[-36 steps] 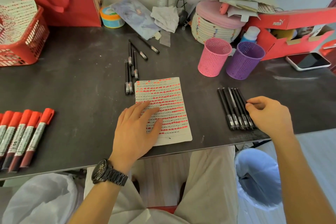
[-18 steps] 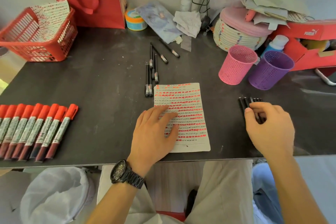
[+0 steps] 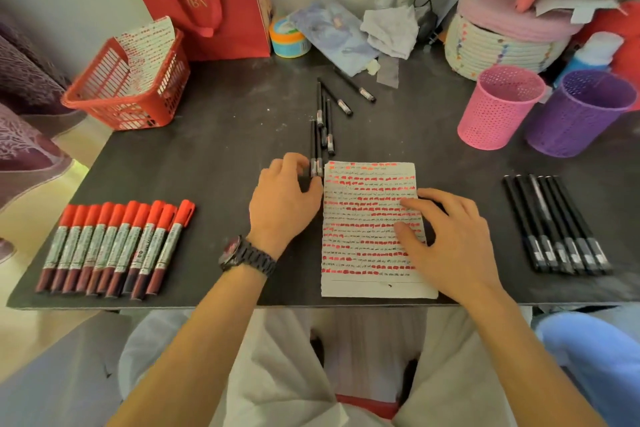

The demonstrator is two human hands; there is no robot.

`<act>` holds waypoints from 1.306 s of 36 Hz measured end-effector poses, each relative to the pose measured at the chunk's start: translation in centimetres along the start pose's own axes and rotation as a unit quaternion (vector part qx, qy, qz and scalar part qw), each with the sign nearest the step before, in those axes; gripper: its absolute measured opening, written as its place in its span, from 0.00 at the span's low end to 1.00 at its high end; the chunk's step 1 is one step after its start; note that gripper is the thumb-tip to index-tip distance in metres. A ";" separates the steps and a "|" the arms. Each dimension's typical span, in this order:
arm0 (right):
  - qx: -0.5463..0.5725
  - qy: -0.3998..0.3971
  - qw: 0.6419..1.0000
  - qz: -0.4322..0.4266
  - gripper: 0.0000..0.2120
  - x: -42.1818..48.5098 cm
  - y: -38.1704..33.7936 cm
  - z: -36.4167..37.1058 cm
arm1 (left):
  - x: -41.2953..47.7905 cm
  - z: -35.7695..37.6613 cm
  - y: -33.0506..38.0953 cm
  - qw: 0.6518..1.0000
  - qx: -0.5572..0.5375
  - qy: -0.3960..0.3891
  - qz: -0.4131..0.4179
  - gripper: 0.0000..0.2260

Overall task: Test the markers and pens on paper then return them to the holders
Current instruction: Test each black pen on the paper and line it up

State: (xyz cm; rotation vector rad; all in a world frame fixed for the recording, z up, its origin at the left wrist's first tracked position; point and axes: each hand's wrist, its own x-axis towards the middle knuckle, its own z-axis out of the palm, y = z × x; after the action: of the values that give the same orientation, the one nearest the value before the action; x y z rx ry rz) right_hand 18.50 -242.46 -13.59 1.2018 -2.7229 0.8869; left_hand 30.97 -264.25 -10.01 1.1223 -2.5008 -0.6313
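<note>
Soft, warm, fairly even indoor light covers the matte dark grey tabletop [image 3: 214, 149], which shows a pale sheen near its right front corner. A short soft shadow sits under the right hand [image 3: 450, 239] on the white lined paper sheet [image 3: 367, 274]. The wide lens bows the table's front edge. The corners look smeared, and the fingertips of the left hand [image 3: 284, 198] blur slightly.

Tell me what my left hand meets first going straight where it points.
Probably the black pens beside the paper, at its top left corner; the left hand may be touching them.
</note>
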 end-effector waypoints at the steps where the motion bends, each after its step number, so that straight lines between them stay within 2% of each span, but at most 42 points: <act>1: 0.003 0.001 1.000 0.000 0.17 0.0 0.1 0.0 | 1.0 -0.1 0.1 1.000 0.023 -0.015 -0.015 0.14; 4: 0.013 -0.001 1.000 0.007 0.16 0.0 0.3 -0.2 | 3.2 -0.4 0.5 0.995 0.069 -0.058 -0.034 0.16; 7: 0.016 -0.002 1.000 0.011 0.15 0.0 0.3 -0.1 | 4.5 -0.6 0.7 0.990 0.106 -0.081 -0.048 0.13; 9: 0.019 -0.003 1.000 0.012 0.16 0.0 0.2 -0.2 | 4.9 -0.7 0.6 0.986 0.137 -0.074 -0.058 0.12; 13: 0.017 -0.011 1.000 0.012 0.16 0.0 0.1 -0.4 | 5.1 -0.8 0.3 0.976 0.201 -0.050 -0.069 0.15; 19: 0.022 -0.016 1.000 0.012 0.17 -0.1 0.0 -0.5 | 4.6 -1.0 -0.5 0.979 0.182 -0.041 -0.089 0.16; 22: 0.028 -0.013 0.999 0.013 0.17 -0.1 0.0 -0.4 | 3.7 -1.5 -1.0 0.986 0.112 -0.045 -0.113 0.17; 27: 0.052 -0.008 0.998 0.021 0.15 -0.2 0.0 -0.5 | 0.5 -2.2 -1.5 0.987 -0.092 -0.011 -0.131 0.16; 30: 0.066 -0.009 0.997 0.023 0.16 -0.3 -0.1 -0.5 | -2.2 -2.3 -1.7 0.973 -0.195 0.001 -0.124 0.15; 34: 0.133 0.024 0.991 0.024 0.15 -0.3 -0.1 -1.1 | -5.5 -2.4 -0.9 0.931 -0.340 -0.040 -0.124 0.13; 39: 0.245 0.122 0.961 0.046 0.13 -0.8 -0.9 -2.4 | -9.4 -2.6 0.8 0.913 -0.395 -0.071 -0.071 0.17; 41: 0.279 0.134 0.949 0.061 0.12 -1.4 -1.7 -2.8 | -10.7 -2.5 1.3 0.907 -0.409 -0.083 -0.057 0.18; 44: 0.357 0.115 0.925 0.068 0.08 -2.6 -3.4 -3.3 | -12.1 -2.3 1.9 0.894 -0.431 -0.107 -0.055 0.20; 47: 0.441 0.042 0.893 0.082 0.13 -3.4 -5.0 -3.7 | -13.1 -2.1 2.2 0.875 -0.456 -0.154 -0.046 0.22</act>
State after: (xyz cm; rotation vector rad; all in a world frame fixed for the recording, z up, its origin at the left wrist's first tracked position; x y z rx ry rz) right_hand 23.66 -240.97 -8.93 0.9332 -2.3775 2.2811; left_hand 38.88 -253.52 -8.58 0.7806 -1.9060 -1.8737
